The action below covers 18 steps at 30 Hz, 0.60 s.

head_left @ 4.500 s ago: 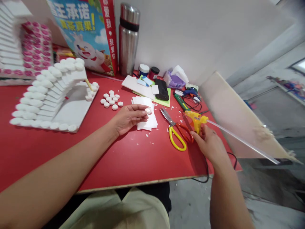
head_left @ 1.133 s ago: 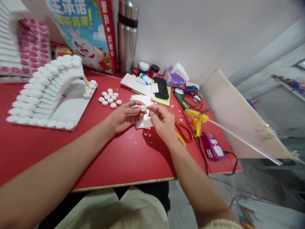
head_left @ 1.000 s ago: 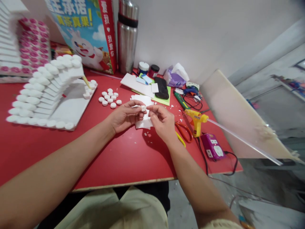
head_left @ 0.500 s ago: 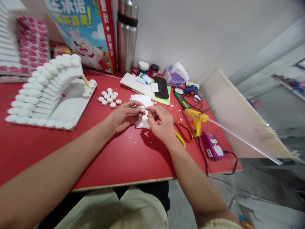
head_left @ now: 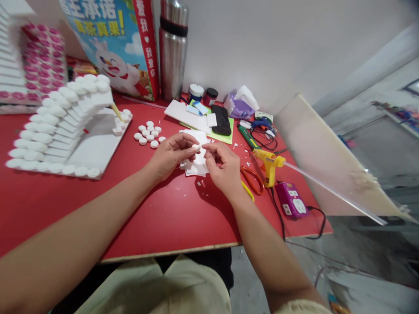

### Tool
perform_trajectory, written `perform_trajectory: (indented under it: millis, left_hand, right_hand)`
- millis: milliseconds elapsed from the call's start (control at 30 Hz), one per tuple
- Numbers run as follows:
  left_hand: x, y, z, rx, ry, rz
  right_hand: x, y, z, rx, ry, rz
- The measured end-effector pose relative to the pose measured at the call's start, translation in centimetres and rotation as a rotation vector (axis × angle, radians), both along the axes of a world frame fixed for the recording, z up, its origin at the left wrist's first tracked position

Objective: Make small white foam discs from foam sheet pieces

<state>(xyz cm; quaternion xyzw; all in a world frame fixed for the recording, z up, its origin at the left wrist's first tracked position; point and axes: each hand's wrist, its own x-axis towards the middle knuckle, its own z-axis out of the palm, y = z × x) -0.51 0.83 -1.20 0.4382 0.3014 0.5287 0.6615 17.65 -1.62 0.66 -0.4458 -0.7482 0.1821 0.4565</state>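
Observation:
My left hand [head_left: 172, 153] pinches a small white foam disc [head_left: 196, 147] between thumb and fingertips, just above a stack of white foam sheets [head_left: 197, 162] on the red table [head_left: 157, 209]. Beside it, my right hand [head_left: 223, 168] has its fingers curled and its thumb and forefinger tips close to the disc; whether they hold anything is hidden. A loose cluster of similar white discs [head_left: 148, 133] lies to the left of my left hand. Further left stands a stepped white foam model [head_left: 67, 124] edged with discs.
A yellow glue gun [head_left: 269, 162] with a long clear stick stands right of my right hand, by orange-and-yellow scissors [head_left: 250, 182] and a purple power strip [head_left: 290, 200]. A steel flask [head_left: 172, 50], printed box [head_left: 113, 43], small jars, black case [head_left: 221, 120] and tissue pack line the back.
Over 4.5 s my right hand left the glue gun, which now stands on the table, and came to the disc in my left hand. In the last second both hands barely shifted.

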Motion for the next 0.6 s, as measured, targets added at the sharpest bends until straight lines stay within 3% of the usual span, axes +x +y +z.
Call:
perform_trajectory:
  millis: [600]
  left_hand:
    - [-0.13,-0.07,-0.1,0.03,0.034,-0.036]
  right_hand:
    - [-0.03,0.07,-0.12,-0.01,-0.02,0.013]
